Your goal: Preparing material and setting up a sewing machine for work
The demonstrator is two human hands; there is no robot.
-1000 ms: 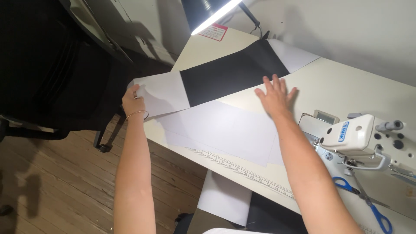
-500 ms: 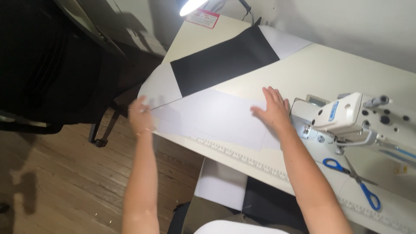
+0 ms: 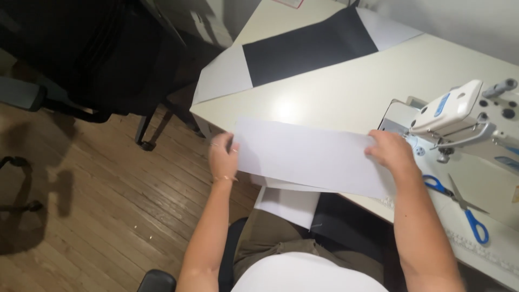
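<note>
I hold a long white fabric panel point(image 3: 311, 157) by both ends, lifted over the near edge of the cream table point(image 3: 346, 92). My left hand point(image 3: 223, 157) grips its left end, off the table over the floor. My right hand point(image 3: 390, 151) grips its right end, close to the white sewing machine point(image 3: 459, 116). A second white layer point(image 3: 289, 201) hangs below the panel, over my lap. A black fabric piece point(image 3: 308, 48) with white ends lies flat on the far part of the table.
Blue-handled scissors point(image 3: 459, 203) lie on the table to the right of my right arm. A black office chair point(image 3: 97, 59) stands at the left on the wooden floor point(image 3: 108, 205). A measuring strip point(image 3: 481, 251) runs along the table's near edge.
Both hands were pressing the white panel flat on the table; they have since gripped its ends and pulled it toward me, off the table edge. The view has tilted down.
</note>
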